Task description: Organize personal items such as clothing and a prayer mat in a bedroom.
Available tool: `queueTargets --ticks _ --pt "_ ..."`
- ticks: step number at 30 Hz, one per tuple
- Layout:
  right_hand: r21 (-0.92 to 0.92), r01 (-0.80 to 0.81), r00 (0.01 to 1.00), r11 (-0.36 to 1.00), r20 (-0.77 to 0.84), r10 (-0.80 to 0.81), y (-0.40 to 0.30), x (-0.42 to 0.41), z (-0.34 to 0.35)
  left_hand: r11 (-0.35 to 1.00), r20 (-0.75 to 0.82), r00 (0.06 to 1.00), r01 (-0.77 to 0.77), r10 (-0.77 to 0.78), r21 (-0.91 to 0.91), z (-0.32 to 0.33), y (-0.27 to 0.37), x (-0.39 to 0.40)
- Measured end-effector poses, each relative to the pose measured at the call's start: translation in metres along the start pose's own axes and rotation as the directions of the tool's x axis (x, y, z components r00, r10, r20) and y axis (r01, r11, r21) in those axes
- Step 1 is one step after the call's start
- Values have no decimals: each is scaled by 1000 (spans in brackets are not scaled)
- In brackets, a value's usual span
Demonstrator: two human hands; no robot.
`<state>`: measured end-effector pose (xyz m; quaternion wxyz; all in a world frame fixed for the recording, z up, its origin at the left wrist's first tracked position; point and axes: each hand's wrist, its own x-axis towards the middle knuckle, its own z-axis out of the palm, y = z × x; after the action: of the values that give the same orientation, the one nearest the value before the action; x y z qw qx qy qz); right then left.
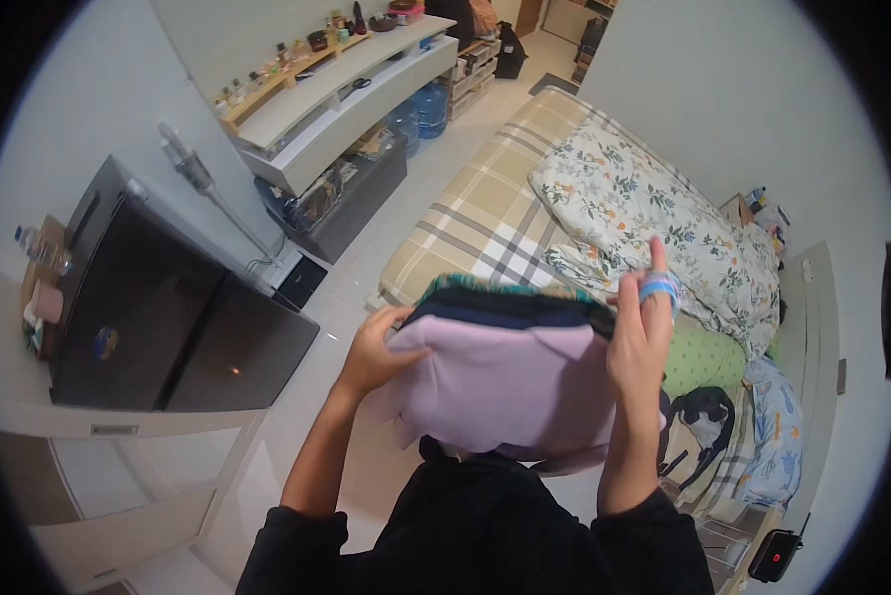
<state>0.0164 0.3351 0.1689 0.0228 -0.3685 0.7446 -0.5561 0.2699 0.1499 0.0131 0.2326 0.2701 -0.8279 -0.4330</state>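
Note:
A bundle of clothes hangs in front of my body, with a light purple garment (512, 379) nearest me and dark and green patterned cloth (482, 282) behind its top edge. My left hand (389, 349) grips the bundle's upper left corner, thumb on the purple cloth. At the right side, my right hand (642, 320) is raised with one finger pointing up and a blue and pink band (661, 288) around its fingers. Whether its other fingers or palm hold the cloth is hidden.
Beyond the clothes is a bed with a plaid sheet (467, 201), a floral blanket (638, 201) and a green bolster (702, 357). A dark refrigerator (148, 297) stands at left, near a stick vacuum (207, 186). A white dressing table (356, 89) lines the wall.

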Motion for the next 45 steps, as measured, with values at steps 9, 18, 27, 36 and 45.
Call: queueTargets --ticks 9,18,27,36,45 --pt "-177 -126 991 976 -55 118 284 196 67 857 11 976 186 -218 480 77 -73 65" --pt "-332 -409 897 850 25 441 574 257 152 481 327 379 450 -866 753 89 -145 -90" --pt "-597 -336 910 728 -5 415 512 185 130 541 419 351 637 -838 549 109 -174 -102" --pt "-668 -327 912 669 -37 409 406 -136 -48 804 491 638 498 -594 325 124 -185 7" --pt "-141 -970 -100 -200 -515 851 195 -617 -43 915 937 240 -252 -255 314 191 -250 -7"
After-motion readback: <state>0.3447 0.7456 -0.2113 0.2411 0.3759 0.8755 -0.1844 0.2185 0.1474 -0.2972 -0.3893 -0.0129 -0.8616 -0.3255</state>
